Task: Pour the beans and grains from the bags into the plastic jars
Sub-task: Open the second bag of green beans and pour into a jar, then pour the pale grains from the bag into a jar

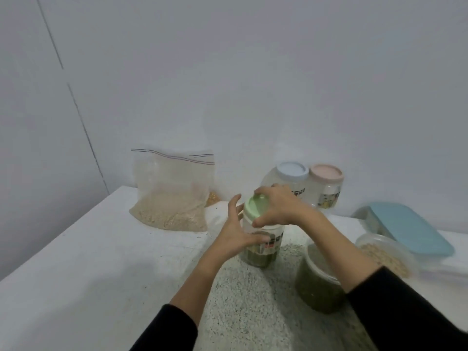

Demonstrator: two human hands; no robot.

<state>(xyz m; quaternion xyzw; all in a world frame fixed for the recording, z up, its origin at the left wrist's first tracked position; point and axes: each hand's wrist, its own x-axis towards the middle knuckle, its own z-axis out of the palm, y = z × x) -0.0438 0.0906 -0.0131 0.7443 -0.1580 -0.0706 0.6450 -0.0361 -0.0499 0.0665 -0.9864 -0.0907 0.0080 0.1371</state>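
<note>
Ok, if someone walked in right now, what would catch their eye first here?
Probably the two hands at centre: the right hand grips the green lid of a jar partly filled with green beans, while the left hand steadies its side. Next, the zip bag of pale grain propped against the wall, back left.

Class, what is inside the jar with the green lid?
The jar holds dark green contents in its lower part. Its label and the left hand hide the rest.

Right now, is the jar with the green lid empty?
No. The jar with the green lid shows dark green contents in its lower part, while the left hand holds its side and the right hand grips the lid.
</note>
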